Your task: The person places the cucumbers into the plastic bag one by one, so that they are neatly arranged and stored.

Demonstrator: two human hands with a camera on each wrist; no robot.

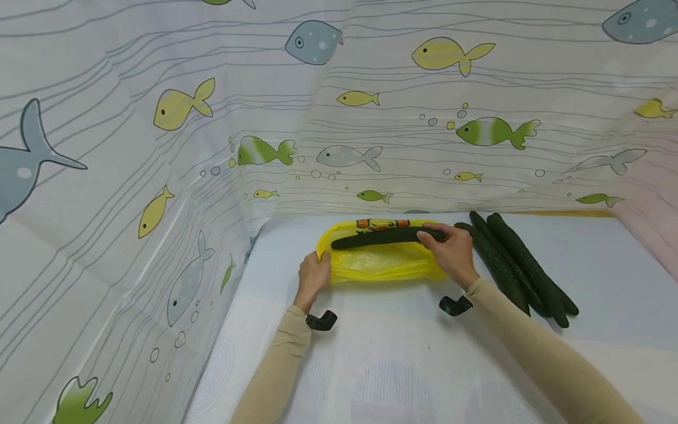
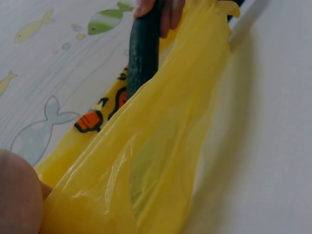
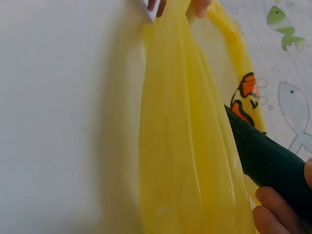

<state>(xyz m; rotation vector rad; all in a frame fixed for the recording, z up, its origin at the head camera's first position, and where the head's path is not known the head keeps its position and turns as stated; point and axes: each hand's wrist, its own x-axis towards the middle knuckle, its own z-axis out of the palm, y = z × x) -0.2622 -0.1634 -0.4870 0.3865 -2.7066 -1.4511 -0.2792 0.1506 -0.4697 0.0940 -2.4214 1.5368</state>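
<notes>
A yellow plastic bag [image 1: 381, 271] is held up above the table with its mouth spread wide. At its left rim my left hand [image 1: 313, 275] pinches the plastic between thumb and fingers. My right hand [image 1: 451, 250] grips a dark green cucumber [image 1: 378, 237] by its right end. The cucumber lies almost level across the bag's mouth, its far end pointing left. In the left wrist view the cucumber [image 2: 143, 53] passes behind the near wall of the bag [image 2: 161, 146], which hides its lower end. The right wrist view shows fingers [image 3: 275, 209] curled round the cucumber.
Several more cucumbers [image 1: 521, 265] lie side by side on the white table [image 1: 386, 353], right of the bag. A curtain [image 1: 371, 123] printed with fish hangs behind and along the left. Dark wrist-worn devices [image 1: 322, 321] sit below both hands.
</notes>
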